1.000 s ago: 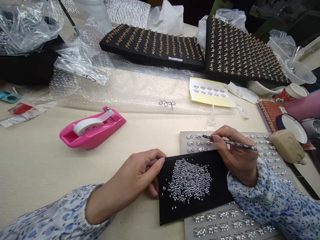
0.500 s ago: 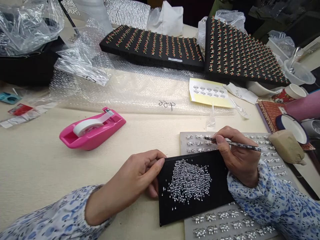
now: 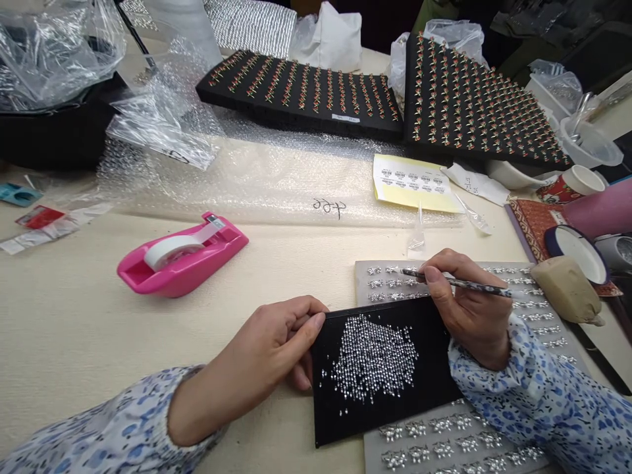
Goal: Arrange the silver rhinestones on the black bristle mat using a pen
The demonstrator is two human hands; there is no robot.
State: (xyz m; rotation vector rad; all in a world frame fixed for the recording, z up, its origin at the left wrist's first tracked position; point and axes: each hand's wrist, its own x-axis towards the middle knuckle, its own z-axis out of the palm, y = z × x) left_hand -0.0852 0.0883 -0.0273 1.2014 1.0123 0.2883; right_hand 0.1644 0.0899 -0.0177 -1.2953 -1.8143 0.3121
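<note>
My left hand (image 3: 276,349) grips the left edge of a black tray (image 3: 434,368), thumb on top and fingers beneath. Many small clear rhinestones (image 3: 375,359) lie spread over its middle. A thin dark stick with a speckled handle (image 3: 474,286), like a pen or picking tool, is pinched in my right hand (image 3: 469,306). Its tip points left, at the upper rows of silver star-like or flower-like pieces (image 3: 394,270) on a grey board (image 3: 372,421). The tray lies over the board's middle and hides part of it. My right forearm covers more of the board.
Left of centre stands a pink tape dispenser (image 3: 182,257). Bubble wrap (image 3: 276,178) lies behind it. Two black foam boards (image 3: 365,125) at the back carry rows of red-and-gold pieces. To the right are a beige block (image 3: 567,289), a paper cup (image 3: 573,184) and a label sheet (image 3: 415,184).
Almost nothing differs. The stick in my right hand has shifted very slightly to the left; the tray and my left hand stay put.
</note>
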